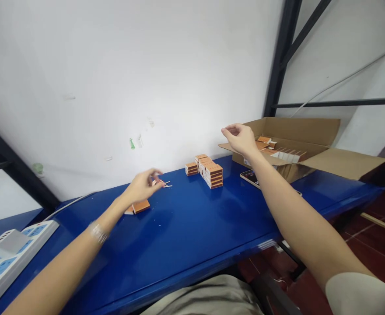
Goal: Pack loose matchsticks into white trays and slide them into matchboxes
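Observation:
My left hand point(144, 184) hovers low over the blue table point(186, 227), fingers curled in a pinch above a few loose matchsticks point(165, 184). An orange matchbox point(141, 206) lies just under its wrist. My right hand point(239, 137) is raised near the front flap of an open cardboard box point(297, 151), fingers loosely bent and apart, nothing visible in them. Stacks of orange matchboxes point(209, 171) stand on the table between the two hands. More matchboxes lie inside the cardboard box.
A blue-and-white power strip point(5, 256) sits at the table's left end with a cable running back to the white wall. A phone point(250, 177) lies flat by the cardboard box. Black metal frame bars rise at left and right. Red floor tiles lie beyond the right edge.

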`<state>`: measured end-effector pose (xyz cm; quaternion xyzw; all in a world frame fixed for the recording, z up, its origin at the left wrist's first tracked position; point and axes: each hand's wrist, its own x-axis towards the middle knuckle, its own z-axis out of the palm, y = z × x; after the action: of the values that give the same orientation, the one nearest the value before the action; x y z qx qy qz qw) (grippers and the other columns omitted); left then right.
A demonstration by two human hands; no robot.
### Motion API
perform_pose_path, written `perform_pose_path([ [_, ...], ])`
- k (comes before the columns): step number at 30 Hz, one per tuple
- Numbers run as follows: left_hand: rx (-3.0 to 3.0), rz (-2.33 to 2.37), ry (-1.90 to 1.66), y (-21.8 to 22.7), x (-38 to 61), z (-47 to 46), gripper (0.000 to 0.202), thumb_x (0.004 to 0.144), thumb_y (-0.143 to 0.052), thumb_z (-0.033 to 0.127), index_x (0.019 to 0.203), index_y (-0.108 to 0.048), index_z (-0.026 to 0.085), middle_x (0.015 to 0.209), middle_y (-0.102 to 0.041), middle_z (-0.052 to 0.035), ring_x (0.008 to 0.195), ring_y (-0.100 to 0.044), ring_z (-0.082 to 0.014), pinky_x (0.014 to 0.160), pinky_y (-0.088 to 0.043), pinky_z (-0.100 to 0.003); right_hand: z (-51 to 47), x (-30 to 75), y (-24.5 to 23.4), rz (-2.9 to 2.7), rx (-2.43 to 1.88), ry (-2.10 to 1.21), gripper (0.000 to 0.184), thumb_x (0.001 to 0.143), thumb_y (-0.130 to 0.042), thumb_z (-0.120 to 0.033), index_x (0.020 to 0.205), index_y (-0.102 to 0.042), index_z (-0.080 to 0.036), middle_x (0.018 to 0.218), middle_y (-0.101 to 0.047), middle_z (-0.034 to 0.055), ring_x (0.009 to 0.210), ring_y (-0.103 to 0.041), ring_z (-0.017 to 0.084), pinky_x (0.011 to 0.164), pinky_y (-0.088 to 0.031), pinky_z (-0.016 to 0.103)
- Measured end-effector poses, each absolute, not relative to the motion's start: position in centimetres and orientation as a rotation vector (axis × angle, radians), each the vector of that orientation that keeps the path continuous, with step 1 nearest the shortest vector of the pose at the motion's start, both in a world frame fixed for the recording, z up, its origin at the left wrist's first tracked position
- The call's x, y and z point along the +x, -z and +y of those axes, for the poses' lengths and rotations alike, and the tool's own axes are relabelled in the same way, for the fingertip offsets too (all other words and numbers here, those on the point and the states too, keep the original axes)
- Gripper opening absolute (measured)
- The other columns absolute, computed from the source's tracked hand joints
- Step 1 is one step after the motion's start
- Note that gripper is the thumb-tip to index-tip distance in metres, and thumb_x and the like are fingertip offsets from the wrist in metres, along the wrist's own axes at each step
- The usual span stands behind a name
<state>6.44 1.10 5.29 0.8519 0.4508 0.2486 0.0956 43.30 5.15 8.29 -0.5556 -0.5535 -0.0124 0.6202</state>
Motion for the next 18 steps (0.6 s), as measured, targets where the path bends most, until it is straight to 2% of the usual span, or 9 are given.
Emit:
perform_pose_path([
  [1,2.459,1.302,-0.744,-4.4,5.4,-0.9,0.034,0.083,-0.06,0.05,0.107,-0.062,0.027,0.071,-0.063,0.0001,0.058,-0.056,-0.0172,0.058,-0.045,-0.032,4.8,44.3,-8.9,-1.261,-1.298,0.021,0.031,0.078,-0.065,-0.043,0.089,-0.071,-0.014,0.085,-0.071,0.0109,0.077,-0.063,0.021,0.077,-0.048,0.039],
  [3,2.443,1.245,-0.62,-2.4,4.3,-4.4,0.026,0.083,-0.059,0.053,0.081,-0.062,0.027,0.052,-0.052,0.0033,0.048,-0.048,-0.0154,0.051,-0.04,-0.03,4.2,46.7,-10.3,-1.25,-1.36,0.012,0.033,0.078,-0.064,-0.041,0.091,-0.072,-0.012,0.087,-0.071,0.0143,0.073,-0.061,0.019,0.074,-0.046,0.038],
  [5,2.498,1.195,-0.472,-0.9,4.6,-6.5,0.038,0.084,-0.058,0.053,0.06,-0.054,0.024,0.048,-0.048,0.0026,0.045,-0.042,-0.013,0.047,-0.034,-0.029,3.7,49.8,-11.4,-1.257,-1.477,0.03,0.034,0.077,-0.064,-0.038,0.092,-0.073,-0.008,0.091,-0.071,0.0182,0.07,-0.059,0.017,0.073,-0.044,0.037],
  [6,2.48,1.182,-0.481,-0.5,5.0,-7.1,0.042,0.085,-0.056,0.053,0.057,-0.049,0.022,0.05,-0.048,0.0023,0.045,-0.041,-0.012,0.047,-0.033,-0.028,3.6,51.4,-11.8,-1.264,-1.558,0.051,0.035,0.078,-0.064,-0.036,0.093,-0.073,-0.007,0.092,-0.071,0.0198,0.071,-0.058,0.016,0.073,-0.043,0.037],
  [8,2.427,1.139,-0.424,-0.2,6.2,-7.4,0.045,0.086,-0.055,0.054,0.057,-0.046,0.021,0.051,-0.049,0.0025,0.046,-0.039,-0.0107,0.047,-0.032,-0.026,3.5,54.6,-12.0,-1.275,-1.733,0.07,0.035,0.08,-0.061,-0.034,0.097,-0.073,-0.005,0.096,-0.071,0.0212,0.075,-0.058,0.016,0.076,-0.042,0.035],
  [11,2.442,1.133,-0.333,-0.5,7.3,-7.1,0.046,0.085,-0.055,0.055,0.059,-0.045,0.019,0.054,-0.049,0.003,0.049,-0.038,-0.0096,0.049,-0.031,-0.024,4.0,58.5,-11.2,-1.4,-2.062,0.096,0.032,0.084,-0.057,-0.027,0.107,-0.072,-0.01,0.11,-0.07,0.0167,0.09,-0.058,0.017,0.081,-0.039,0.03],
  [14,2.472,1.165,-0.335,-0.6,7.3,-7.3,0.044,0.087,-0.054,0.053,0.062,-0.046,0.018,0.058,-0.05,0.003,0.052,-0.039,-0.009,0.051,-0.031,-0.023,4.9,60.7,-9.5,-1.52,-2.248,0.056,0.039,0.081,-0.059,-0.017,0.118,-0.066,-0.008,0.12,-0.066,0.0161,0.095,-0.058,0.017,0.081,-0.039,0.028],
  [18,2.486,1.169,-0.331,-0.2,6.8,-7.6,0.041,0.089,-0.053,0.05,0.064,-0.046,0.018,0.061,-0.052,0.0027,0.053,-0.041,-0.0092,0.052,-0.032,-0.023,7.0,62.1,-7.7,-1.637,-2.337,0.028,0.057,0.076,-0.067,-0.018,0.129,-0.058,-0.002,0.124,-0.063,0.0204,0.095,-0.058,0.017,0.08,-0.039,0.028],
])
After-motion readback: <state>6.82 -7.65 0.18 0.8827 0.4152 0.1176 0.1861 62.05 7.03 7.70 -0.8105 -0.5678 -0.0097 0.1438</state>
